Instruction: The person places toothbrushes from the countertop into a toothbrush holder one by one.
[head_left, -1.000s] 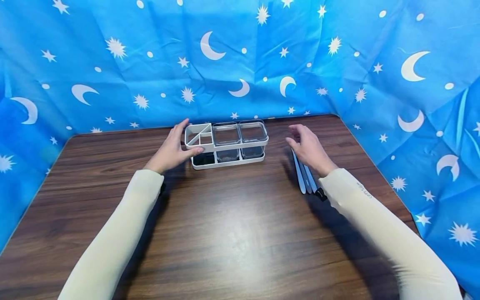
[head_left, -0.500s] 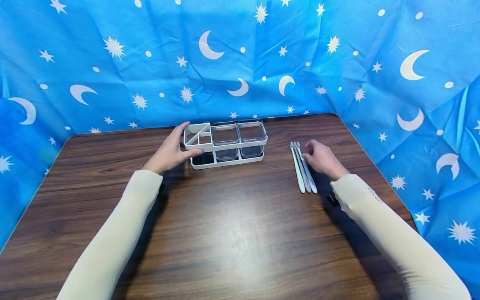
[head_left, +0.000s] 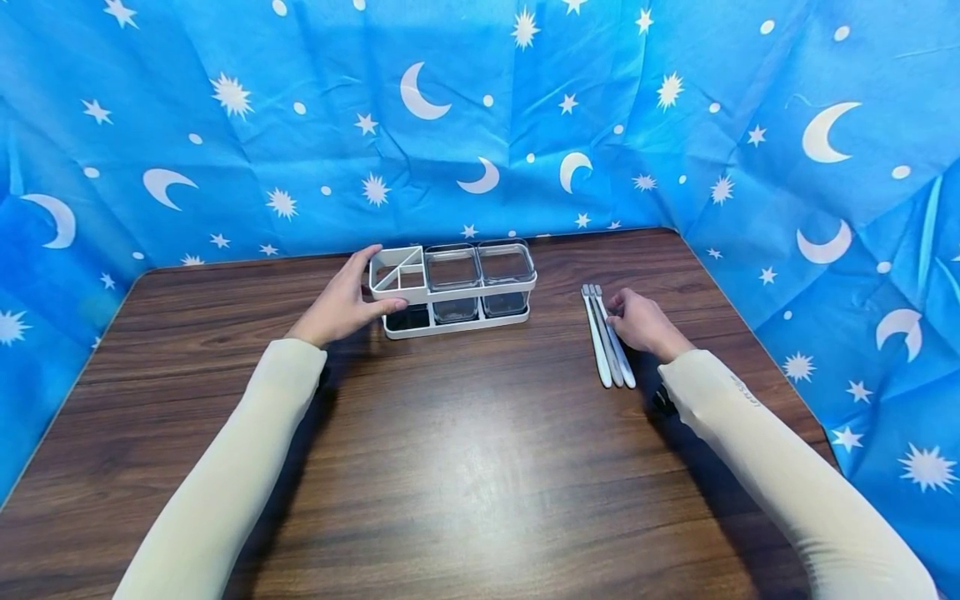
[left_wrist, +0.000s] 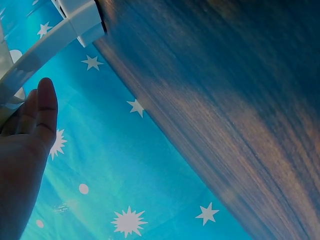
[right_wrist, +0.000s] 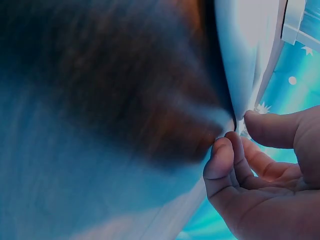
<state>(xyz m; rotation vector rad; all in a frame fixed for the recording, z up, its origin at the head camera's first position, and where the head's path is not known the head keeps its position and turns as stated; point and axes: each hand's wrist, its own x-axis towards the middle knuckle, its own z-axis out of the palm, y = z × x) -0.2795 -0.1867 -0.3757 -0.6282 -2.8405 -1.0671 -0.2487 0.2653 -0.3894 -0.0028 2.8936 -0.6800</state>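
Note:
A white two-tier toothbrush holder (head_left: 456,293) stands at the back of the table. My left hand (head_left: 341,304) grips its left end, thumb along the front of the upper tier and fingers behind; in the left wrist view those fingers (left_wrist: 46,107) lie at a white bar of the holder. Three slim toothbrushes (head_left: 602,346) lie side by side to the right, heads away from me. Thumb and fingertips of my right hand (head_left: 641,321) pinch the neck of the rightmost toothbrush (right_wrist: 245,40), whose wide handle shows large in the right wrist view.
Two clear cups, a middle one (head_left: 452,267) and a right one (head_left: 507,262), sit in the holder beside its divided section (head_left: 397,268). The brown wooden table (head_left: 450,467) ends at a blue curtain (head_left: 300,142) with moons and stars behind and to the right.
My right hand has come from above the toothbrushes to their right side, and its fingertips have closed at the rightmost one. The left hand keeps its hold on the holder.

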